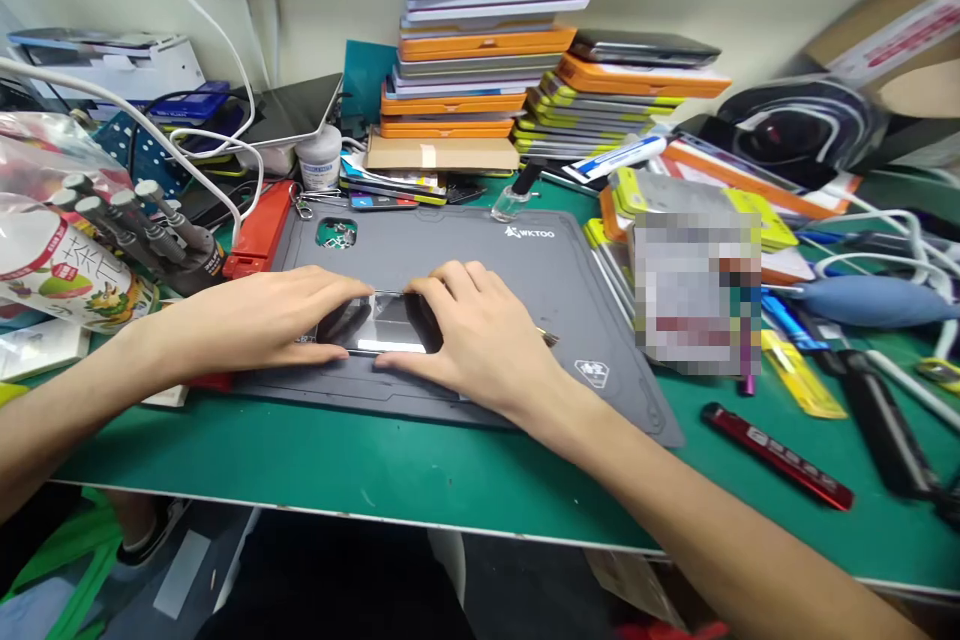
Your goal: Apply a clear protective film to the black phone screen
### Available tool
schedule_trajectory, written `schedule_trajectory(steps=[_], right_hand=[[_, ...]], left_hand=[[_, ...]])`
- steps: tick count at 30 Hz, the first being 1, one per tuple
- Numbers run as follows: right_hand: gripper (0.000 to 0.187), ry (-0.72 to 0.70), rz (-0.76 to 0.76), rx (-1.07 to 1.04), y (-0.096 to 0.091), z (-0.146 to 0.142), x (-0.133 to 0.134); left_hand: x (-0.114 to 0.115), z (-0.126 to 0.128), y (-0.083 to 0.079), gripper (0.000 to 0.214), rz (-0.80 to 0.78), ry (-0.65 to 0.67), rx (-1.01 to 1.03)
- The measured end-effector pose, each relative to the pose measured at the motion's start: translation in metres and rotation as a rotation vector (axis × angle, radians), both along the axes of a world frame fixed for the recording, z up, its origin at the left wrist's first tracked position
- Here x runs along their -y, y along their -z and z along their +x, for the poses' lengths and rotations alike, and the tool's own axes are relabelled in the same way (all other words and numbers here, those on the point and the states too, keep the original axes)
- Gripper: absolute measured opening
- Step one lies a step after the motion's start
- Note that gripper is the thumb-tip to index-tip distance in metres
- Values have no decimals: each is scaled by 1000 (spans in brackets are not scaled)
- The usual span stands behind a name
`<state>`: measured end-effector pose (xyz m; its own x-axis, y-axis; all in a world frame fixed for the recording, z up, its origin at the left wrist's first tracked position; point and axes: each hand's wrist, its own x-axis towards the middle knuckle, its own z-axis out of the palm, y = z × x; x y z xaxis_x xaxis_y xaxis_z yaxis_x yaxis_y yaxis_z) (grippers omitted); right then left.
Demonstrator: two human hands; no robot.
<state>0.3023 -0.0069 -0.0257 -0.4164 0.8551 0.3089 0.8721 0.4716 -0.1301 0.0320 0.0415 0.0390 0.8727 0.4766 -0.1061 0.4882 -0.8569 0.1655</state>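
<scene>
A smartphone (386,322) with a dark, glossy screen lies sideways over the grey work mat (480,265). My left hand (289,315) grips its left end, thumb along the near edge and fingers along the far edge. Around its right end, my right hand (480,335) holds it the same way. Light and finger reflections show on the glass. Behind my right hand pokes out the tip of a small brush (550,337). Small metal parts (339,234) sit in the mat's upper left recess, and a glass bottle with a black cap (517,195) stands at its far edge.
Stacked flat boxes (465,45) rise at the back. Screwdrivers (150,225) stand in a holder at left, near a printed cup (67,260). To the right lie a red cutter-like tool (780,455), a yellow packet (804,375) and a blue air blower (877,302). The green table's front edge is close.
</scene>
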Motion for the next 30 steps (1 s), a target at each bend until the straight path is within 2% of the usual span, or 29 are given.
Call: schedule_trajectory(steps=[2, 4, 8, 12, 15, 20, 24, 26, 30], right_hand=[[84, -38, -9, 19, -2, 3, -2], [80, -135, -53, 36, -8, 13, -5], [68, -284, -253, -38, -24, 44, -10], [64, -221, -405, -164, -33, 77, -10], [62, -156, -459, -212, -30, 91, -13], [45, -144, -489, -188, -28, 84, -19], [40, -145, -564, -182, -38, 74, -20], [40, -112, -521, -248, -46, 72, -22], [35, -21, -340, -424, -54, 64, -24]], left_hand=[[-3, -2, 3, 59, 44, 35, 4], [-6, -4, 5, 57, 78, 64, 14], [-10, -8, 12, 54, 126, 77, 75], [-7, -12, 18, 47, 201, 103, 178], [-4, -14, 20, 46, 170, 67, 204], [-8, -15, 23, 61, -24, -108, 196], [-11, -14, 28, 72, -6, -100, 245], [-11, -14, 31, 78, 34, -98, 248], [-9, -14, 35, 87, 82, -106, 208]])
